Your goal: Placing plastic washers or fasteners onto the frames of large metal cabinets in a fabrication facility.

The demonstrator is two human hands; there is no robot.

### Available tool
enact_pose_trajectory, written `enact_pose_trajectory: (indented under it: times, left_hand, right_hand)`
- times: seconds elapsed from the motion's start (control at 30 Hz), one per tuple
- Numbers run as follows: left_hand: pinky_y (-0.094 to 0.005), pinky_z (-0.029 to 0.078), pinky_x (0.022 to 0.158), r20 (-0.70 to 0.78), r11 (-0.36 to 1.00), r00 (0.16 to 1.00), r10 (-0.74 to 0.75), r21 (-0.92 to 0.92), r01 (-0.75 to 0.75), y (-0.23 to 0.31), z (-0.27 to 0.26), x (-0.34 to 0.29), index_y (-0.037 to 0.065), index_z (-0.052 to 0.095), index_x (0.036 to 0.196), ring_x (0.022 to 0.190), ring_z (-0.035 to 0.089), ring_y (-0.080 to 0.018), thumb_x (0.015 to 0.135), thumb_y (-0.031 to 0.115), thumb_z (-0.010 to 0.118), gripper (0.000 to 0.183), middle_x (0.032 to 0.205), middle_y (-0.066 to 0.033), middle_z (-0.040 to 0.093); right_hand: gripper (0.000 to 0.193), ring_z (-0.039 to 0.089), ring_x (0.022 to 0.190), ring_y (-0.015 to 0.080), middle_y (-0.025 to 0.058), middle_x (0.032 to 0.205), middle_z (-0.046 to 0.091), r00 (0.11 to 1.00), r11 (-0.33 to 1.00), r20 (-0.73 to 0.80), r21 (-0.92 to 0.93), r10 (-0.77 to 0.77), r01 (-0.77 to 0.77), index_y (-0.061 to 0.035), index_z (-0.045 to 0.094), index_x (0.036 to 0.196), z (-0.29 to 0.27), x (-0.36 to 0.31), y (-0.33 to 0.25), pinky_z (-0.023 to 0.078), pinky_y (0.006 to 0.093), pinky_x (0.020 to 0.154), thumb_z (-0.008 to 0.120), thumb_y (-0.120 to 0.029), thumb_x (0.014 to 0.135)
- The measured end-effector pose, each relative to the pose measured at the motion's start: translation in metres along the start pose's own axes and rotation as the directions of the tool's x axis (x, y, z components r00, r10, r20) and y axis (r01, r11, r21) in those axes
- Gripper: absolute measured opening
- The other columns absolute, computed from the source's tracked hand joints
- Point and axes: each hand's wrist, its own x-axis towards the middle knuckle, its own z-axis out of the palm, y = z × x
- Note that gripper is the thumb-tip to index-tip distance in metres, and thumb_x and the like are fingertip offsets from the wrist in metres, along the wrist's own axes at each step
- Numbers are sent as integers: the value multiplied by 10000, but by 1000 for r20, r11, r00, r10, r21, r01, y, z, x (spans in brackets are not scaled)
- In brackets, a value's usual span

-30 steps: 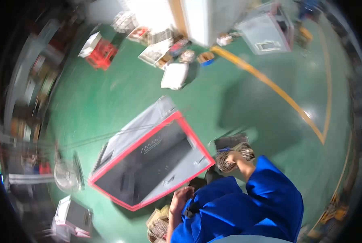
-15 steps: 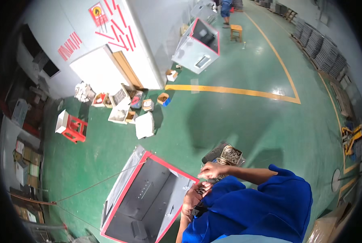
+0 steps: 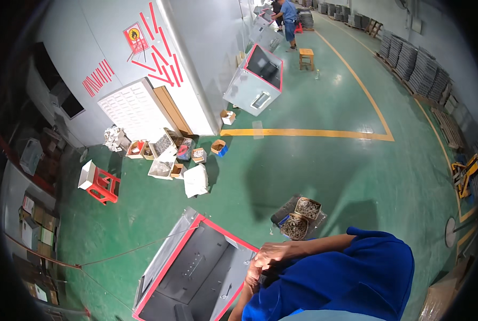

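Observation:
A grey metal cabinet (image 3: 190,273), its open front edged in red, lies tilted before me at the lower left. My right hand (image 3: 271,254) is at its right rim, fingers curled down over my left hand (image 3: 253,276). The left is closed too, close beside the same rim. What either hand holds is hidden by the fingers. A dark object sits by my left wrist. Beyond my right forearm, a box of small metal parts (image 3: 307,207) and a second container of small parts (image 3: 294,227) rest on the floor.
Another grey cabinet (image 3: 255,83) leans by the wall ahead. Boxes and a white bin (image 3: 162,168) stand left of it, near a red stool (image 3: 102,184). A cord (image 3: 137,249) runs to the near cabinet. A person (image 3: 289,24) stands far off past a wooden stool (image 3: 306,58).
My right hand has moved down and left, from near the parts containers onto my left hand at the cabinet rim. The view has tilted up slightly, uncovering the second container.

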Motion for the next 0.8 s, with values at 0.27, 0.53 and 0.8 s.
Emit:
enact_pose_trajectory:
  times: [0.27, 0.53, 0.8]
  left_hand:
    - [-267, 473, 570, -9, 999, 1000, -9, 48, 10, -3, -14, -20, 65, 570, 983, 651, 567, -150, 924, 326, 472, 285, 784, -49, 592]
    - [-261, 463, 560, 51, 989, 997, -50, 140, 42, -10, -19, -28, 65, 571, 979, 640, 560, -144, 922, 330, 475, 287, 779, -47, 591]
    - [-255, 454, 550, 79, 971, 990, -120, 218, 101, -21, -30, -47, 65, 573, 975, 629, 554, -138, 921, 333, 479, 289, 774, -45, 590]
  right_hand:
    - [191, 597, 679, 304, 172, 701, 595, 962, 985, 213, -51, 173, -165, 9, 590, 710, 5, 19, -17, 434, 408, 584, 537, -169, 752]
    - [144, 619, 714, 289, 128, 770, 644, 972, 971, 91, 79, 218, -225, -19, 645, 850, 6, 40, -24, 472, 381, 634, 603, -147, 799]
    - [177, 621, 763, 249, 100, 815, 648, 969, 943, 148, 242, 196, -228, -35, 631, 906, 69, 59, -3, 472, 367, 680, 583, -199, 861]
